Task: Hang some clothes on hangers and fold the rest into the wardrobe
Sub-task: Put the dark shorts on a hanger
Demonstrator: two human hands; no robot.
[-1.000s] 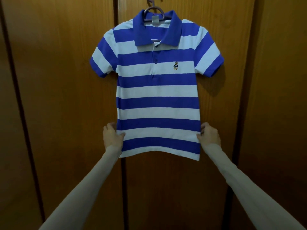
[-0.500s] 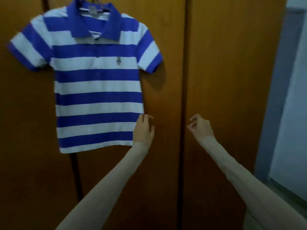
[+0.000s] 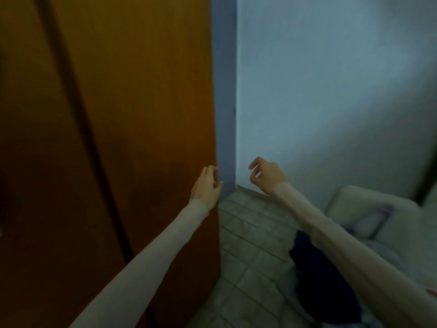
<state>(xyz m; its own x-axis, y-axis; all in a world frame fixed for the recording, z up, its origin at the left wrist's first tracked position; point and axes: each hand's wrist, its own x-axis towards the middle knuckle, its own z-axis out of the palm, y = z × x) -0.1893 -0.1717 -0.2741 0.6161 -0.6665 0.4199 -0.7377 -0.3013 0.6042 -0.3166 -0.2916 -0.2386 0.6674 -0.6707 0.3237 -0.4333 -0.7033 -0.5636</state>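
Note:
The brown wooden wardrobe fills the left half of the head view, its doors closed. My left hand hovers in front of the wardrobe's right edge, fingers loosely curled, holding nothing. My right hand is raised beside it, in front of the pale wall, fingers also loosely curled and empty. A dark garment lies low at the right, partly hidden behind my right forearm. The striped polo shirt is out of view.
A pale blue wall stands to the right of the wardrobe. Below it is a tiled floor. A light cushioned surface, a bed or sofa, sits at the right with the dark garment at its edge.
My view has swung right, so the hanging striped shirt has left the frame. Both hands let go of its hem and now hang empty in the air.

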